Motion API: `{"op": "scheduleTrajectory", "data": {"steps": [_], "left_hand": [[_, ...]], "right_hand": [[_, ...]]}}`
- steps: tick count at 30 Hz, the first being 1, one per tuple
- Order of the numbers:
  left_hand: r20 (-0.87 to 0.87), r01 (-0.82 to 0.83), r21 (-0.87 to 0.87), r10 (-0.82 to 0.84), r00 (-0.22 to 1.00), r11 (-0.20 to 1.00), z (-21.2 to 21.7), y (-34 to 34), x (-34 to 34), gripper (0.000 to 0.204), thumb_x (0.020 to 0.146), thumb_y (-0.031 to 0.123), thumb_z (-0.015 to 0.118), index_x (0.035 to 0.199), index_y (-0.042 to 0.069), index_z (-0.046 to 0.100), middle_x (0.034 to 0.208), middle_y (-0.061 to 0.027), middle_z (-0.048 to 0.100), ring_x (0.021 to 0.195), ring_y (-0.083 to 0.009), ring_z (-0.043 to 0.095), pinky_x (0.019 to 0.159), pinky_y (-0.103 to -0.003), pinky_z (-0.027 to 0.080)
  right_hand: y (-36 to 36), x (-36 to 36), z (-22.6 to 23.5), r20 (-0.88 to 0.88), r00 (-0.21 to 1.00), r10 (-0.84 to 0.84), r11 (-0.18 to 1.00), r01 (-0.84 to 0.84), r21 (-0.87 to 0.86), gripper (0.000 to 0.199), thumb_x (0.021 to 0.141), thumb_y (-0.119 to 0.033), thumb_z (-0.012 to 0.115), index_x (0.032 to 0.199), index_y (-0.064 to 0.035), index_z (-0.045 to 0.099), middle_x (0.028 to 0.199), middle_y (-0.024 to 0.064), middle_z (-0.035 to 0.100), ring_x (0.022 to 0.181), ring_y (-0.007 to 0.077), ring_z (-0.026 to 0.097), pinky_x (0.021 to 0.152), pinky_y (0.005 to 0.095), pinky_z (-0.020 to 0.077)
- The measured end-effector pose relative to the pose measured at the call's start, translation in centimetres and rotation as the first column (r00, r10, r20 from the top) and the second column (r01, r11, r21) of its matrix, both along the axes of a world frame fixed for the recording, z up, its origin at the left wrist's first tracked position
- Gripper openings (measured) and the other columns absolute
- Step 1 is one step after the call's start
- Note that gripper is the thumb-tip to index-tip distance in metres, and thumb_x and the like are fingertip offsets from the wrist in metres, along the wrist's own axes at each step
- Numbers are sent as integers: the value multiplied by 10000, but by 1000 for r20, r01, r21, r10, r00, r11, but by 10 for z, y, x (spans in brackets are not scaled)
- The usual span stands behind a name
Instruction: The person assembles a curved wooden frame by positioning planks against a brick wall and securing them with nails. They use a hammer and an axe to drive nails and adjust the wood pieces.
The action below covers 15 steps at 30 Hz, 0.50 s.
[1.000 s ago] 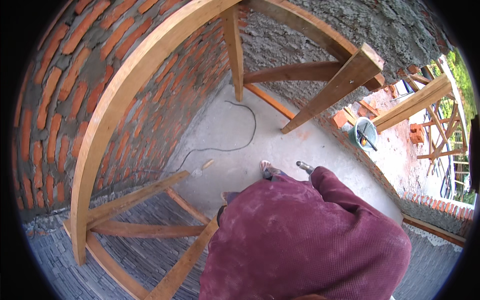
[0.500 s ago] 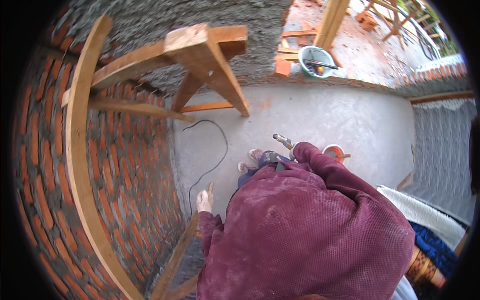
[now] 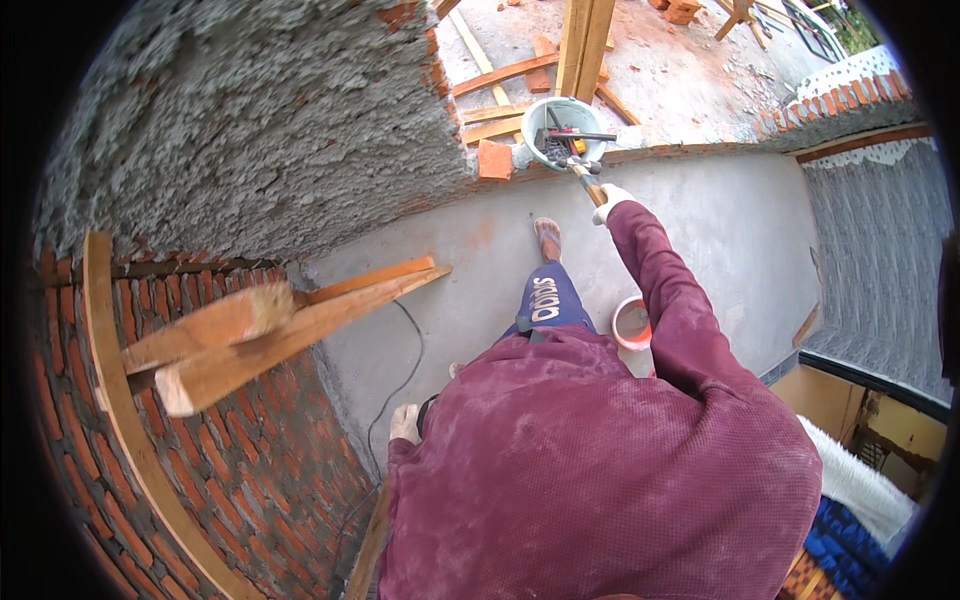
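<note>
My right hand (image 3: 611, 203), in a pale glove, reaches out ahead and is closed round the wooden handle of a hammer (image 3: 588, 180). The hammer's metal head is at the near rim of a pale bucket (image 3: 530, 133). Inside the bucket lie several tools, among them a dark long one and something with yellow and red parts. Down by my left side hangs my left hand (image 3: 405, 424), also in a pale glove. Its fingers are too small and partly hidden to read, and I see nothing held in it.
A wooden trestle (image 3: 300, 335) stands at the left by the brick wall (image 3: 225, 440). A dark cable (image 3: 418, 340) lies on the concrete floor. Close to my right arm is an orange-and-white bucket (image 3: 631, 325). Bricks and planks (image 3: 505, 72) lie beyond the low ledge.
I have stepped forward toward the ledge. My right arm has stretched ahead, carrying the hammer from near my body to the pale bucket. My left hand stays low at my side.
</note>
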State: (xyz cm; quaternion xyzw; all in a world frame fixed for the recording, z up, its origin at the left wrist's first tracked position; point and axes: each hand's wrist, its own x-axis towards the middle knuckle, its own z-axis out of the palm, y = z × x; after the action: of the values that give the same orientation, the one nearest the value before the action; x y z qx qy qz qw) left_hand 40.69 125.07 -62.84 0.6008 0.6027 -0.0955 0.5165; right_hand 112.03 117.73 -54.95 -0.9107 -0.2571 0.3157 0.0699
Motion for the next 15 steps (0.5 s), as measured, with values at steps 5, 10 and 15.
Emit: {"op": "scheduleTrajectory", "data": {"steps": [5, 10, 15], "left_hand": [[-101, 26, -89, -35, 994, 996, 34, -7, 155, 457, 993, 388, 583, 1183, -19, 666, 1039, -154, 726, 952, -260, 680, 847, -401, 521], [137, 130, 14, -131, 982, 991, 111, 32, 365, 416, 986, 287, 633, 1275, -13, 633, 1133, -149, 717, 1079, -223, 678, 968, -332, 513], [238, 76, -83, -54, 970, 994, 122, 98, 517, 329, 989, 177, 618, 1251, -19, 644, 1067, -105, 719, 990, -170, 677, 918, -308, 520]], "right_hand": [[69, 135, -76, -91, 976, 199, 962, -212, -171, 513, 767, -198, 717, 1259, -71, 644, 1198, 224, 694, 1127, 398, 663, 956, 437, 532], [113, 174, -112, -239, 934, 264, 911, -323, -256, 430, 826, -185, 669, 1240, -72, 647, 1197, 221, 698, 1122, 398, 670, 956, 457, 534], [105, 198, -124, -323, 897, 302, 888, -387, -247, 490, 839, -115, 639, 1324, -98, 572, 1195, 223, 693, 1119, 404, 667, 944, 482, 530]]}}
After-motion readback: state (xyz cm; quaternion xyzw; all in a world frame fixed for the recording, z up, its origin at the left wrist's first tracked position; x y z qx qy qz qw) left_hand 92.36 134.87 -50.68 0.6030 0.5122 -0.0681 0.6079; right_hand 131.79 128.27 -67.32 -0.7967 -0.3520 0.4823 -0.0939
